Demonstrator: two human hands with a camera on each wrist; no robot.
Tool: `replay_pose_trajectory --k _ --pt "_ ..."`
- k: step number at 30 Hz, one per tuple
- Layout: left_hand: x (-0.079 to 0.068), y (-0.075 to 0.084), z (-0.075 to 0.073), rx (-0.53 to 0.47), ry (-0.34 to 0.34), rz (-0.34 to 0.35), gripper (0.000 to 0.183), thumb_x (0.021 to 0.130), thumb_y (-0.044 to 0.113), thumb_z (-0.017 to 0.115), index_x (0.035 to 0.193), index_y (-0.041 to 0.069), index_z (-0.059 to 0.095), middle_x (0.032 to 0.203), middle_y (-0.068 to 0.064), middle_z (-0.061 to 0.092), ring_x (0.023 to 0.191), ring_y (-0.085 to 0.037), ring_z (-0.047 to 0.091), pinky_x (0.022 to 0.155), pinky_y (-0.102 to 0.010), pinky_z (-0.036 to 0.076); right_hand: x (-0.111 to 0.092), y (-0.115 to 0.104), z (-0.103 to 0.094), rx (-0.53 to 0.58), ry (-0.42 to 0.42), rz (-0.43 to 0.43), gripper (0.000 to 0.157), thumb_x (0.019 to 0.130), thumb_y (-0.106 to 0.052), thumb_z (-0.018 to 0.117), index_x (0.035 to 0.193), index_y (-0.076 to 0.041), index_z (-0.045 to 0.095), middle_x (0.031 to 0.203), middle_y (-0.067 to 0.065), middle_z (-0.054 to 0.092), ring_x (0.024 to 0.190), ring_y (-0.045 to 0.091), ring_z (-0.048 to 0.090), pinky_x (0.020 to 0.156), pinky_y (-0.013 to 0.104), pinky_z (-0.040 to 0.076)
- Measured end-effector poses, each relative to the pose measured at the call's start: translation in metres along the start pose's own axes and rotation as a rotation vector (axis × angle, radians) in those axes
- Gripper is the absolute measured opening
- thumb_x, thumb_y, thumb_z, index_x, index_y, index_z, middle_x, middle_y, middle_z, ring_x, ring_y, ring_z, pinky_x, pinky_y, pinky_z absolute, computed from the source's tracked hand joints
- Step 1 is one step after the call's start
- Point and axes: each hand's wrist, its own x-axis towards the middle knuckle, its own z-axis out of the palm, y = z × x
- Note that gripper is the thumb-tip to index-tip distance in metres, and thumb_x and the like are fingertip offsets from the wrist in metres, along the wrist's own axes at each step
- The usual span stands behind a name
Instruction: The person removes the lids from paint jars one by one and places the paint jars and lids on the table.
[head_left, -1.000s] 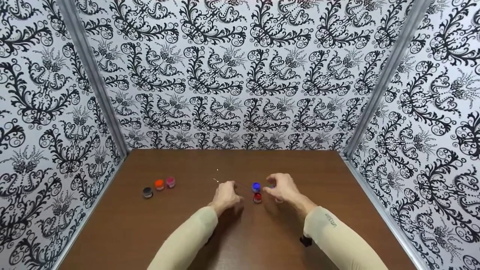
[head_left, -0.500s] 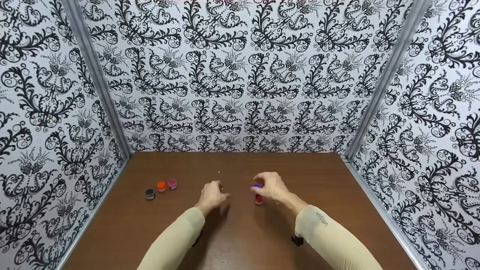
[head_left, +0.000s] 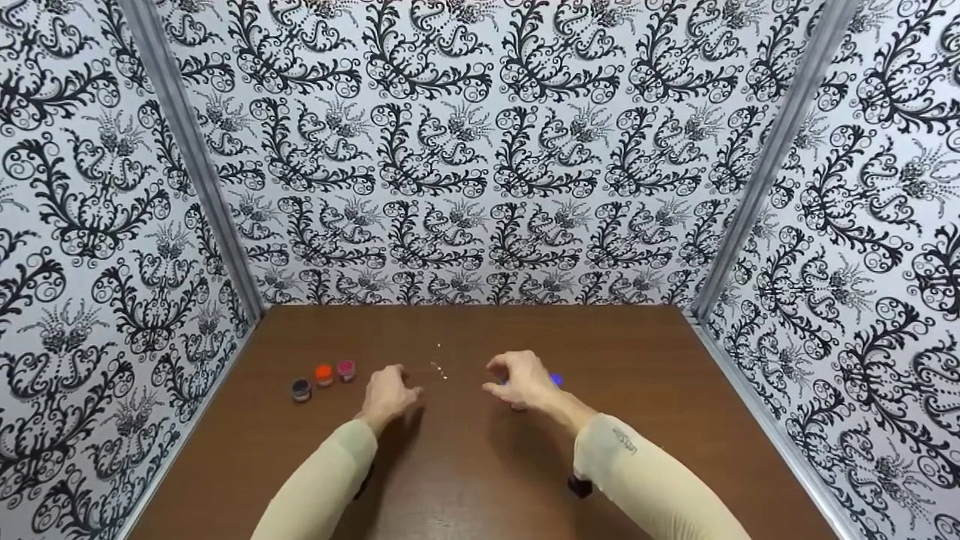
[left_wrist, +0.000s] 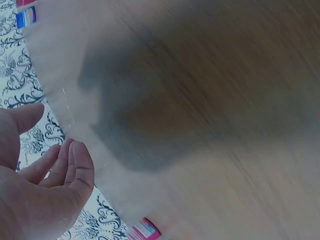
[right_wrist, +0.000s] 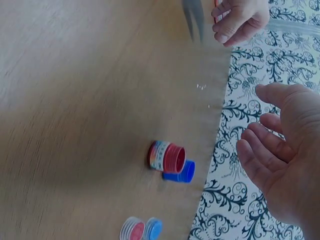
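My left hand (head_left: 390, 394), fingers loosely bent, hovers over the table left of centre with nothing in it. My right hand (head_left: 523, 381) is held above a red paint jar (right_wrist: 166, 157) and a blue paint jar (right_wrist: 181, 171); in the head view it hides most of both. Its fingers (right_wrist: 260, 150) are relaxed and empty in the right wrist view. The two small jars stand side by side, the red one showing an uncovered mouth. Near them lie a clear-rimmed lid with red inside (right_wrist: 132, 230) and a blue lid (right_wrist: 153, 228).
At the left stand a black jar (head_left: 301, 389), an orange jar (head_left: 323, 375) and a pink jar (head_left: 346, 370). Several small white specks (head_left: 439, 370) show on the brown table (head_left: 465, 465) between my hands. Patterned walls (head_left: 480, 150) enclose the back and sides.
My left hand has moved left, away from the middle. My right hand has also come left, over the blue and red jars, uncovering the blue lid to its right.
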Motion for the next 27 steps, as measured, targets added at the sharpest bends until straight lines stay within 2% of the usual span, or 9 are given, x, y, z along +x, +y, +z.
replay_pose_trajectory --k 8,14,17,23,27 --pt "-0.001 -0.027 -0.011 0.022 0.038 -0.031 0.049 0.095 0.025 0.085 0.130 -0.008 0.074 0.125 -0.030 0.080 0.119 -0.050 0.076 0.106 -0.062 0.060 0.004 -0.018 0.011 0.013 -0.028 -0.065 0.029 0.092 -0.024 0.089 0.114 -0.005 0.084 0.108 0.013 0.086 0.101 0.032 0.082 0.094 0.046 0.066" --pt "-0.005 -0.049 -0.019 0.048 0.048 -0.070 0.056 0.096 0.024 0.083 0.138 -0.011 0.070 0.131 -0.034 0.077 0.124 -0.054 0.074 0.109 -0.064 0.059 0.004 -0.023 0.019 -0.007 -0.034 -0.107 0.026 0.092 -0.022 0.087 0.112 -0.007 0.086 0.101 0.008 0.086 0.091 0.021 0.078 0.086 0.040 0.065" --pt "-0.006 -0.058 -0.024 0.051 0.063 -0.079 0.055 0.097 0.024 0.082 0.138 -0.010 0.070 0.130 -0.034 0.077 0.122 -0.054 0.074 0.107 -0.065 0.060 0.003 -0.025 0.022 -0.012 -0.046 -0.097 0.027 0.092 -0.023 0.087 0.113 -0.007 0.085 0.102 0.008 0.085 0.092 0.019 0.077 0.086 0.038 0.065" --pt "-0.003 -0.076 -0.035 0.110 0.192 -0.033 0.040 0.097 0.022 0.081 0.127 -0.004 0.075 0.119 -0.030 0.080 0.112 -0.053 0.077 0.100 -0.065 0.061 0.004 -0.028 0.026 -0.012 -0.046 -0.117 0.028 0.092 -0.023 0.088 0.113 -0.006 0.085 0.103 0.010 0.086 0.093 0.023 0.078 0.087 0.039 0.065" --pt "-0.003 -0.091 -0.042 0.158 0.276 0.005 0.030 0.097 0.018 0.079 0.116 -0.005 0.076 0.113 -0.030 0.080 0.111 -0.054 0.076 0.099 -0.066 0.060 0.006 -0.030 0.029 -0.006 -0.034 -0.133 0.028 0.091 -0.024 0.089 0.112 -0.006 0.085 0.101 0.009 0.086 0.093 0.024 0.079 0.088 0.040 0.066"
